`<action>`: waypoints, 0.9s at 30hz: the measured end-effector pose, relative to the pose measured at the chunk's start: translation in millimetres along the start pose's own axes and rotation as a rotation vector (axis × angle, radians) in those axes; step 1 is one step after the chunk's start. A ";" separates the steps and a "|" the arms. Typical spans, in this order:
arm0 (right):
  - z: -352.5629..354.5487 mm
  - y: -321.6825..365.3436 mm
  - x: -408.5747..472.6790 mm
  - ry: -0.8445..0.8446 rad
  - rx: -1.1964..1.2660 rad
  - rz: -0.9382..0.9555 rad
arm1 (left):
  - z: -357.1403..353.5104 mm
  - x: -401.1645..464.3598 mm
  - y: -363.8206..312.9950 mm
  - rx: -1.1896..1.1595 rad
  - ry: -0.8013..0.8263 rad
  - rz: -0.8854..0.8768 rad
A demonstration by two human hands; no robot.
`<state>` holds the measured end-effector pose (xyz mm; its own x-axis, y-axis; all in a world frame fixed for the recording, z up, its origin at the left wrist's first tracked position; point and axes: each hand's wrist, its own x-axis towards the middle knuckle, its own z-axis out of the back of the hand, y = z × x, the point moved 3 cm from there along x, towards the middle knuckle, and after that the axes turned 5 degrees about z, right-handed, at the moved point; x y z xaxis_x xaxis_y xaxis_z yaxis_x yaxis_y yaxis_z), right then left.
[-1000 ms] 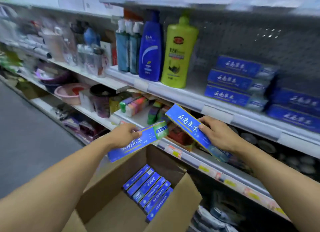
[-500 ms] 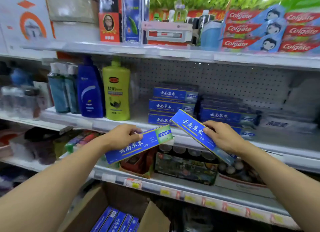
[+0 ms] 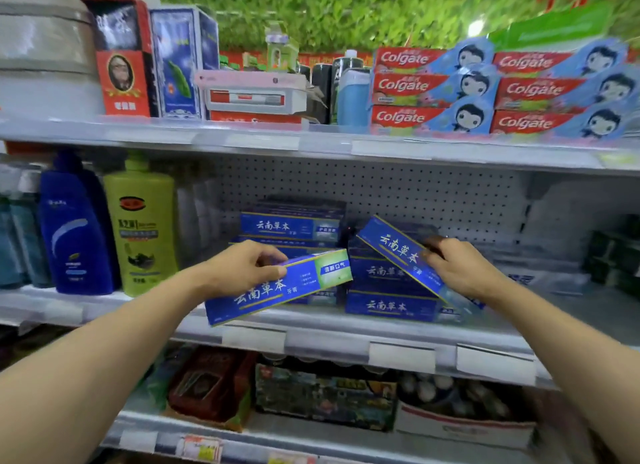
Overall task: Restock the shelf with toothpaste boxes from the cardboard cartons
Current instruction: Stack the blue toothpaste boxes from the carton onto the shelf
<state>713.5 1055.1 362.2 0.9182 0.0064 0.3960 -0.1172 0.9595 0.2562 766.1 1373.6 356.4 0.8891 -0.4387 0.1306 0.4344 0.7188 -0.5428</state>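
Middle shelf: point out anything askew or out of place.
Only the two held boxes sit askew: the left hand holds a blue toothpaste box tilted, the right hand another box slanted. The shelved stacks lie flat.

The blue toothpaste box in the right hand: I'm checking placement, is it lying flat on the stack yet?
No. The blue toothpaste box is tilted, gripped by the right hand, not flat on the stacked blue boxes.

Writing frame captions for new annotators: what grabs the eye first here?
Two hands, each holding a blue toothpaste box: left hand with a green-ended box, right hand tilting another box at the blue stacks on the middle shelf. Above right, red Colgate boxes.
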 end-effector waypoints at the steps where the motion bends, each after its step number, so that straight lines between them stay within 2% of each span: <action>1: 0.2 -8.0 11.5 0.000 0.004 0.012 | 0.2 8.9 -5.8 0.002 -0.010 -0.009; 8: 4.8 -56.7 85.3 -0.011 -0.094 0.162 | -1.5 61.4 -31.4 0.033 -0.084 -0.008; 14: 1.9 -89.7 150.3 0.076 -0.196 0.162 | 2.0 91.0 -42.4 0.069 -0.159 -0.005; 20: -21.2 -108.5 193.7 0.141 -0.197 0.164 | 8.0 106.0 -41.5 0.072 -0.206 0.027; 27: -42.4 -114.1 219.8 0.134 -0.291 0.185 | 2.2 124.7 -57.3 0.138 -0.166 -0.021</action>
<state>944.7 959.0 382.6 0.9353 0.2058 0.2880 -0.1911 0.9784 -0.0784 852.4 1278.9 405.5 0.8865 -0.3676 0.2811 0.4582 0.7825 -0.4216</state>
